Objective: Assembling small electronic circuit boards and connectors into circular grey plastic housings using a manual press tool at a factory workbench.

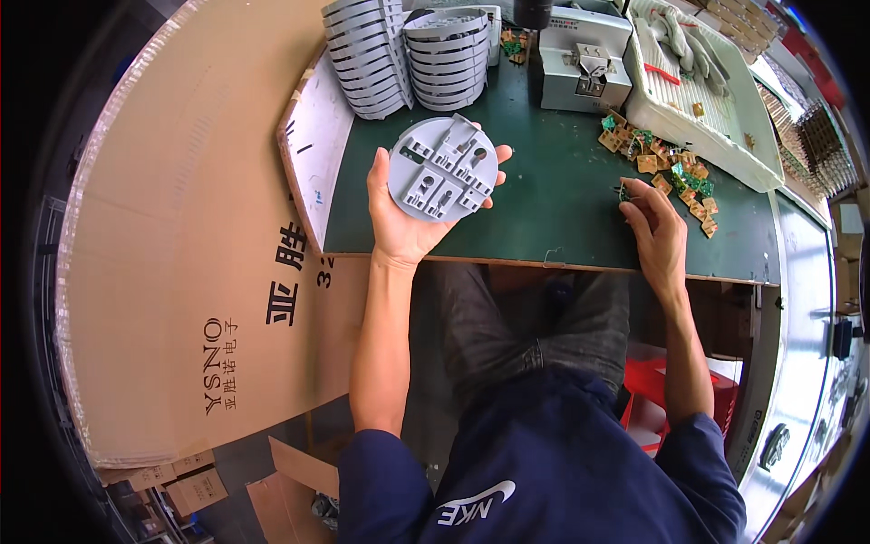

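Note:
Above the green worktop [535,208], my left hand [401,228] grips a round grey plastic disc [426,170] with moulded slots and raised ribs on its upper face. The thumb lies along the disc's left side and fingertips show past its right edge. To the right, my right hand [660,225] pinches a small green circuit board [624,192] between thumb and fingers; most of it is hidden. Beyond that hand lies a loose pile of small copper-coloured and green circuit boards [647,164].
Two stacks of grey curved plastic parts [447,59] stand at the back left. A grey metal machine [584,68] sits at the back, beside a white tray [662,118] with gloves [689,45]. Large cardboard [181,227] flanks the left. A red stool [648,381] is below.

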`<move>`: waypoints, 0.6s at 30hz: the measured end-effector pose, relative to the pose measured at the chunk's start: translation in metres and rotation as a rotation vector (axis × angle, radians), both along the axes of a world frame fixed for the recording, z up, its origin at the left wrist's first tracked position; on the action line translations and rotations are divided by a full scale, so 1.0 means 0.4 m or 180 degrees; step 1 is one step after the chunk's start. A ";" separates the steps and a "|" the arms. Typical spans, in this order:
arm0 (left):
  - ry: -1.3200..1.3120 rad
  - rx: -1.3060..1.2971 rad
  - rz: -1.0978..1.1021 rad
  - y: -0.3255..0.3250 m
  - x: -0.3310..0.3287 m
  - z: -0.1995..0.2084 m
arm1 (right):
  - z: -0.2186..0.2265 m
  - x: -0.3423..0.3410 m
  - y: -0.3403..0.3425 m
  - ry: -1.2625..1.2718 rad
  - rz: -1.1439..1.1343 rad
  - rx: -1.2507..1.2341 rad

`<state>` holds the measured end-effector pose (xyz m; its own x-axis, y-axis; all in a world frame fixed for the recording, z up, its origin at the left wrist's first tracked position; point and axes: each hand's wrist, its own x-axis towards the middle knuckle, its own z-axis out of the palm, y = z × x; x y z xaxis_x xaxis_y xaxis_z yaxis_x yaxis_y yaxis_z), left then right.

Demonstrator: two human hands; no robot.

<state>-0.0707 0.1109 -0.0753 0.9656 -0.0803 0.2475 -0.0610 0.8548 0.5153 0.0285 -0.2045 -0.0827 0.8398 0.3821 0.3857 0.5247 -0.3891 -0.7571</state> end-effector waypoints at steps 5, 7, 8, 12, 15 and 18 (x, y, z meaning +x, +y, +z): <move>-0.0032 -0.0075 0.0001 -0.033 0.007 0.006 | 0.001 -0.006 0.005 -0.0017 -0.0044 -0.0036; -0.0116 -0.0046 -0.0031 -0.039 0.012 0.006 | 0.004 -0.008 0.006 -0.0053 -0.0045 -0.0021; -0.0236 -0.0097 -0.0112 -0.041 0.015 0.005 | 0.004 -0.008 0.005 -0.0051 -0.0050 -0.0017; -0.0352 -0.0074 -0.0273 -0.038 0.018 0.000 | 0.003 -0.007 0.006 -0.0023 -0.0034 -0.0010; -0.0417 -0.0150 -0.0394 -0.042 0.021 0.000 | 0.002 -0.005 0.004 -0.0020 -0.0033 -0.0017; -0.0370 -0.0151 -0.0428 -0.043 0.016 -0.001 | -0.001 -0.003 0.004 -0.0045 -0.0019 -0.0019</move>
<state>-0.0644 0.0937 -0.0755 0.9115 -0.1924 0.3634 -0.0013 0.8824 0.4705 0.0272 -0.2030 -0.0831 0.8366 0.3795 0.3952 0.5330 -0.3967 -0.7473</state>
